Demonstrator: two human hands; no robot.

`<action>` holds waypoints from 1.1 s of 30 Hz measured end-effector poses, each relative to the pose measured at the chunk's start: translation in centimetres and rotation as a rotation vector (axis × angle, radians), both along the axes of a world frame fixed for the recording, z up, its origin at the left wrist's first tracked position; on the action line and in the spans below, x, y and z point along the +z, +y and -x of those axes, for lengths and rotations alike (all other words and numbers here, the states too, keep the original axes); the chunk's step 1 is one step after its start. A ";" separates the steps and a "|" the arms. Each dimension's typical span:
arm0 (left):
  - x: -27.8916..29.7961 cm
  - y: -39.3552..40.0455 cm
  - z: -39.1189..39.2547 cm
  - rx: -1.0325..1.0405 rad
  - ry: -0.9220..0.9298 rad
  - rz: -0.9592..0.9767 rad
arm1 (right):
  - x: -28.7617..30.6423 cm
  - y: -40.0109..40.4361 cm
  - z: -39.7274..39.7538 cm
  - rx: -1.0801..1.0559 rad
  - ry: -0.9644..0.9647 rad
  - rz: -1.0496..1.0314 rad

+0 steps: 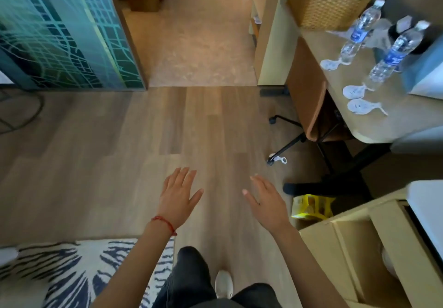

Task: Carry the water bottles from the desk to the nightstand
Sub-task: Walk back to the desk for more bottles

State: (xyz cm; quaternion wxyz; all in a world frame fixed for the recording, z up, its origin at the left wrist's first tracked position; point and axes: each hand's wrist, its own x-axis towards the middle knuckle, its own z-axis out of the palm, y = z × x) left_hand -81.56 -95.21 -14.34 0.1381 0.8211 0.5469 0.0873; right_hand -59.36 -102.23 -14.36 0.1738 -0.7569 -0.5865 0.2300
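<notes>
Head view, looking forward and down, ordered near to far from the desk (pixel 374 130) as landmark. Nearest the camera and well short of the desk: left hand (pixel 178 196) with a red cord at the wrist, and right hand (pixel 266 202), both spread flat with fingers apart, gripping nothing, held out low over the wood floor, probably for balance mid-stride and readiness to reach. Below the hands: dark trousers, one pale shoe (pixel 223 283); patterned rug (pixel 79 274) further from the desk, on its far-left side. Tucked under the desk's left edge: office chair (pixel 309 106), clear of the walking path. On the desk top: near water bottle (pixel 393 55) and, beyond it, far water bottle (pixel 359 33), both upright, capped, apart, neither yet touched. At the desk's far end: woven basket (pixel 328 0). Nightstand not identifiable in view. Judged stage: approach, before any pickup
</notes>
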 end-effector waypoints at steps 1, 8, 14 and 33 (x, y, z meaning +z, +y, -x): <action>-0.2 1.9 -0.6 -0.004 0.010 -0.016 | 0.1 1.8 -0.6 -0.009 0.026 -0.002; -1.8 17.5 -5.4 -0.085 0.056 -0.001 | -0.5 16.0 -5.1 -0.120 0.103 -0.029; -0.8 30.9 -9.6 -0.145 0.043 0.025 | -0.2 28.6 -9.2 -0.196 0.107 -0.001; 0.7 57.4 -30.7 -0.331 0.035 -0.032 | 1.6 51.4 -27.9 -0.309 0.039 -0.072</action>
